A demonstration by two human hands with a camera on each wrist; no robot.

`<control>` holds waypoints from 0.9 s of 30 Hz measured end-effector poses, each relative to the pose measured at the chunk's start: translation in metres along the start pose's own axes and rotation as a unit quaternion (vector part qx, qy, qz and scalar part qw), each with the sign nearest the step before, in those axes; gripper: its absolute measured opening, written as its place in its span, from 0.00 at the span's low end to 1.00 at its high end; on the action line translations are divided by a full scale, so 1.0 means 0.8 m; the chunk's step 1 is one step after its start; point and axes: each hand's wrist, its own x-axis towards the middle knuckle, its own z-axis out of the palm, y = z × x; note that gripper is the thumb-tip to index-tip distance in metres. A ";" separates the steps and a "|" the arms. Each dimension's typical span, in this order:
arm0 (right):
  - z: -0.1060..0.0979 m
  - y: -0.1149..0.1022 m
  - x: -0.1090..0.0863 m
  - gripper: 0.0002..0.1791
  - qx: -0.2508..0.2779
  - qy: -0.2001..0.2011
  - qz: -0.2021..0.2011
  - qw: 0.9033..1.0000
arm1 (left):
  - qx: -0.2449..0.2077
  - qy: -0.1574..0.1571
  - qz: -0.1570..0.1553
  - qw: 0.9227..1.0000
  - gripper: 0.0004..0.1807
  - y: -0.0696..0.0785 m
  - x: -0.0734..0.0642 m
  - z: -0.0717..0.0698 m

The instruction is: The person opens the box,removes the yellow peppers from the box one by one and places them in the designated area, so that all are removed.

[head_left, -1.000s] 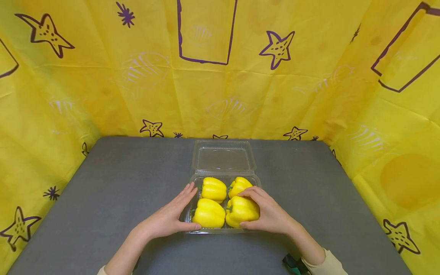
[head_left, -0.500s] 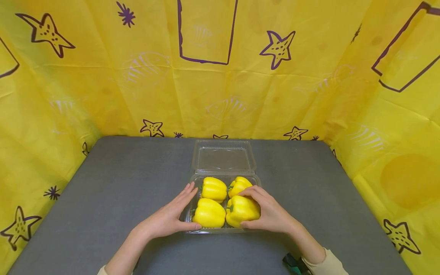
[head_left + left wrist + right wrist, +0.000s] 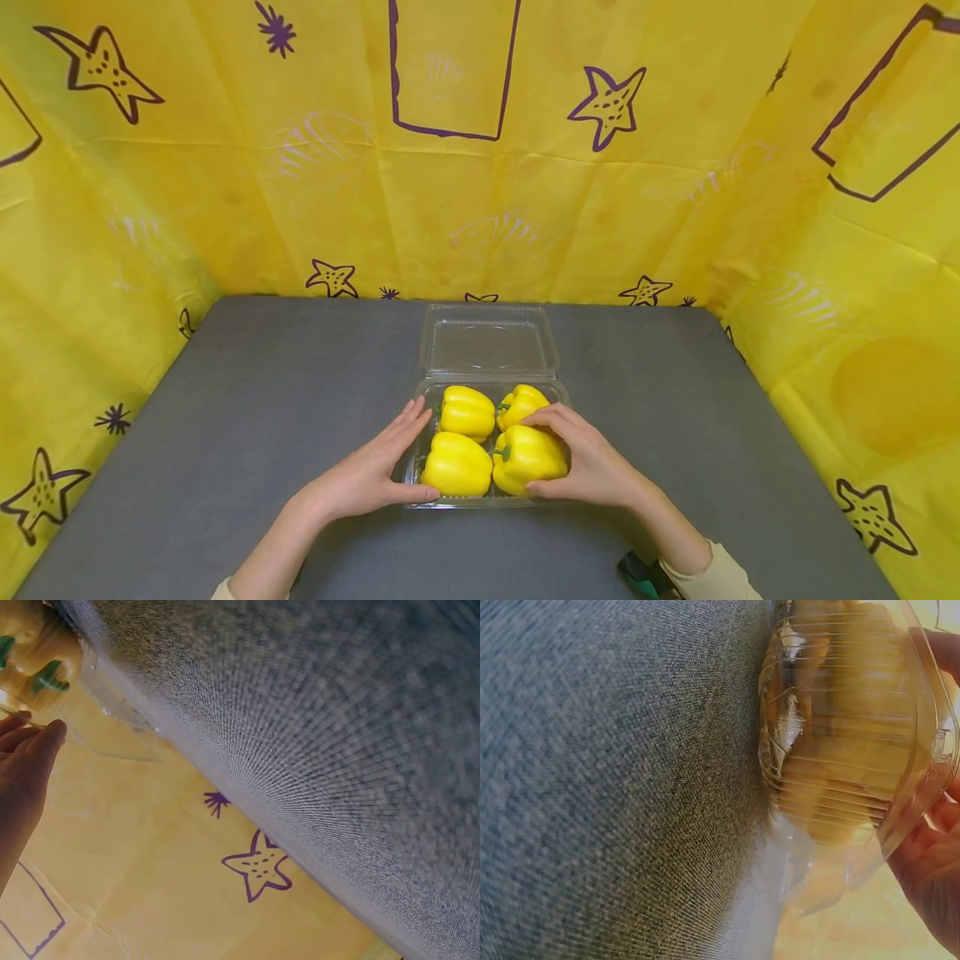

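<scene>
A clear plastic clamshell container [image 3: 486, 502] lies on the table with its lid laid back. Yellow bell peppers fill it two by two, on their sides with green stems to the left. My right hand [image 3: 596, 462] grips the front-right bell pepper [image 3: 528, 462], thumb at the front and fingers over its far right side. Along the container's left wall, my left hand [image 3: 367, 475] rests with fingers extended and thumb at the front rim, beside the front-left bell pepper [image 3: 456, 465]. Behind are the back-left bell pepper [image 3: 467, 412] and the back-right bell pepper [image 3: 519, 406], partly hidden by my right fingers.
The transparent lid [image 3: 489, 342] lies toward the back of the grey table [image 3: 300, 375]. Yellow cloth [image 3: 480, 192] with starfish and fish drawings hangs on the back and both sides. A dark object [image 3: 637, 575] shows by the right sleeve.
The front-right bell pepper has shifted up very slightly in my right hand. My left hand, the container and the other peppers stay in place.
</scene>
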 end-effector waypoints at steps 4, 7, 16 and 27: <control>0.000 0.000 0.000 0.38 -0.002 0.002 -0.005 1.000 | -0.001 0.001 0.001 1.000 0.60 0.000 0.000 0.000; -0.001 0.000 -0.001 0.38 -0.001 0.004 -0.004 1.000 | -0.002 0.001 0.004 1.000 0.60 0.000 0.000 0.000; -0.002 -0.001 -0.001 0.39 0.016 0.006 0.000 1.000 | -0.003 -0.002 -0.007 1.000 0.60 0.001 -0.001 -0.001; -0.002 0.004 -0.002 0.39 0.030 0.016 0.014 0.999 | -0.002 -0.003 -0.011 1.000 0.60 0.000 -0.001 -0.001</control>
